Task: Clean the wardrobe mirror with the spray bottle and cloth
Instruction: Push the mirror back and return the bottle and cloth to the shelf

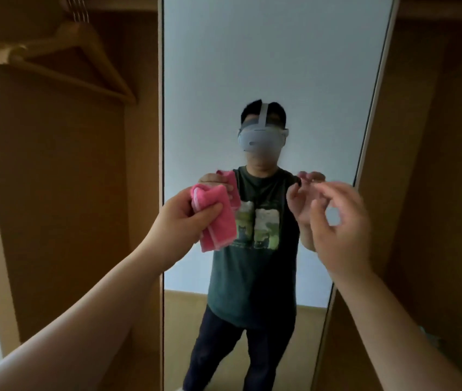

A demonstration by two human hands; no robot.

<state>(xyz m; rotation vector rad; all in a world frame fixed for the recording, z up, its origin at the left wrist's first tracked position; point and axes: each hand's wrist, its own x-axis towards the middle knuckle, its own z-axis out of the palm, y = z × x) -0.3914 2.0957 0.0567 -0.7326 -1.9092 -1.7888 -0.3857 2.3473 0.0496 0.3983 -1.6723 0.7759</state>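
The tall wardrobe mirror [266,66] fills the middle of the head view and reflects a person with both arms raised. My left hand [180,221] grips a folded pink cloth [215,218] in front of the mirror's left part, a little short of the glass. My right hand [340,221] is raised at the same height to the right, its fingers loosely curled and holding nothing. No spray bottle is in view.
An open wardrobe compartment is on the left, with a wooden hanger [63,55] on a rail near the top. Brown wardrobe panels [435,193] stand to the right of the mirror.
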